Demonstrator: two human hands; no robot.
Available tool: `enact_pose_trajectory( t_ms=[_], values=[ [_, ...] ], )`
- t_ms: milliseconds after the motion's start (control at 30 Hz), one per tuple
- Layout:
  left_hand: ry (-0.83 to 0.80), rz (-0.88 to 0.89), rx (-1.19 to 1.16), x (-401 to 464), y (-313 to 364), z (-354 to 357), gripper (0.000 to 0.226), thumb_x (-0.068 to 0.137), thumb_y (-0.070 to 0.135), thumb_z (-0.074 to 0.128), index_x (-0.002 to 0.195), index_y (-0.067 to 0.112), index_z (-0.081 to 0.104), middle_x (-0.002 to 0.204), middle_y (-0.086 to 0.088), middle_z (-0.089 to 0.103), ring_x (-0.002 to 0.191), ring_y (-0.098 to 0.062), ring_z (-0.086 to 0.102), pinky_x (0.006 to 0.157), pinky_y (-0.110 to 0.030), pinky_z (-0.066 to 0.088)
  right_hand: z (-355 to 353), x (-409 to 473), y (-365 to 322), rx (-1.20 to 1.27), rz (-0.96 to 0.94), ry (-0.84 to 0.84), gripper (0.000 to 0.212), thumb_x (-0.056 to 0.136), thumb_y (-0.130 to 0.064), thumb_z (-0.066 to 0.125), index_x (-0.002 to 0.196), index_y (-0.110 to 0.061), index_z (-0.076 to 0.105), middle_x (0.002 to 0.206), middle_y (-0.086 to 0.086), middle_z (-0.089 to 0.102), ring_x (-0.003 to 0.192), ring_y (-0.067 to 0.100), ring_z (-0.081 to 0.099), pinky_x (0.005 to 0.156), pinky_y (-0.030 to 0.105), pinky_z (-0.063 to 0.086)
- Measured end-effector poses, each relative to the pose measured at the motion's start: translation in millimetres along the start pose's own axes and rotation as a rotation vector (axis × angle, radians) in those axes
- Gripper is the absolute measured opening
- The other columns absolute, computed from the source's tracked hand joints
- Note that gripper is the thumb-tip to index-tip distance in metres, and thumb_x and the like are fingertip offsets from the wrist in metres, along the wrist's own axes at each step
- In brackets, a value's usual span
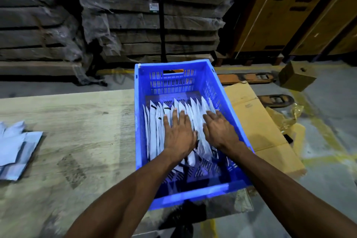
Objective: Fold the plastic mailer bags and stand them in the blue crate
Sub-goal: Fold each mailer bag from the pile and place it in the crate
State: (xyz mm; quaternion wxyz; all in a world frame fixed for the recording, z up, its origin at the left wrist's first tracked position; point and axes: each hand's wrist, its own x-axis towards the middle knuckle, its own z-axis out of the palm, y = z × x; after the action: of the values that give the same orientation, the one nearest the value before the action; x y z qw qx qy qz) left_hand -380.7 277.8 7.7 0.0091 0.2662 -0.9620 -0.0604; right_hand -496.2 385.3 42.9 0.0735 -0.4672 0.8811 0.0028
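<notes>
The blue crate [173, 67] sits on the right end of the wooden table. Inside it several folded white mailer bags [152, 131] stand on edge in a row, filling the far half. My left hand [178, 133] lies flat on top of the row's middle, fingers straight and spread. My right hand [220, 131] rests on the bags at the right end of the row, fingers bent over their tops near the crate's right wall. A loose pile of unfolded mailer bags [15, 149] lies at the table's left edge.
The wooden table [81, 131] stretches left of the crate. A flattened cardboard box [257, 121] lies to the right on the floor, with a pallet jack [249, 78] and a small carton [295, 76] beyond. Wrapped stacks [125, 15] stand behind.
</notes>
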Motion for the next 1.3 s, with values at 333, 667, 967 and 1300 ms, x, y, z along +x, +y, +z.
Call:
enact_pose_trajectory(
  t_ms=[333, 667, 967, 1300],
  values=[
    [-0.162, -0.103, -0.128, -3.3, -0.4, 15.2, 0.063, 0.098, 0.057, 0.036, 0.148, 0.02, 0.046, 0.171, -0.013, -0.002, 0.153, -0.038, -0.025, 0.113, -0.074, -0.017, 21.8, 11.2, -6.9, -0.037, 0.06, -0.168, 0.073, 0.101, -0.055, 0.033, 0.157, -0.011, 0.018, 0.166, 0.015, 0.019, 0.147, 0.049, 0.018, 0.118, 0.056, 0.028],
    [-0.185, -0.221, -0.145, -6.5, 9.2, 11.4, 0.044, 0.099, 0.042, 0.046, 0.137, 0.021, 0.055, 0.169, -0.007, 0.006, 0.153, -0.042, -0.022, 0.108, -0.082, -0.011, 21.7, 23.3, -16.2, 0.051, 0.046, -0.243, 0.078, 0.096, -0.045, 0.053, 0.153, -0.002, 0.021, 0.158, 0.014, 0.029, 0.144, 0.043, 0.029, 0.118, 0.057, 0.024],
    [-0.12, -0.187, -0.138, -9.1, 15.5, -7.5, 0.05, 0.099, 0.029, 0.044, 0.146, 0.012, 0.043, 0.166, -0.011, 0.016, 0.156, -0.04, 0.0, 0.109, -0.082, -0.004, 33.9, 27.9, -10.0, 0.36, 0.036, -0.052, 0.072, 0.076, -0.01, 0.06, 0.146, -0.007, 0.046, 0.135, 0.018, 0.061, 0.117, 0.041, 0.059, 0.103, 0.041, 0.042],
    [-0.04, -0.351, -0.193, -8.8, -3.4, 4.2, 0.064, 0.096, 0.068, 0.016, 0.134, 0.034, 0.055, 0.169, -0.023, -0.009, 0.152, -0.049, -0.02, 0.111, -0.077, -0.012, 19.2, 27.0, -4.2, 0.16, 0.133, -0.125, 0.077, 0.079, -0.058, 0.024, 0.133, -0.011, 0.05, 0.129, 0.019, 0.055, 0.128, 0.042, 0.043, 0.111, 0.051, 0.034]
  ],
)
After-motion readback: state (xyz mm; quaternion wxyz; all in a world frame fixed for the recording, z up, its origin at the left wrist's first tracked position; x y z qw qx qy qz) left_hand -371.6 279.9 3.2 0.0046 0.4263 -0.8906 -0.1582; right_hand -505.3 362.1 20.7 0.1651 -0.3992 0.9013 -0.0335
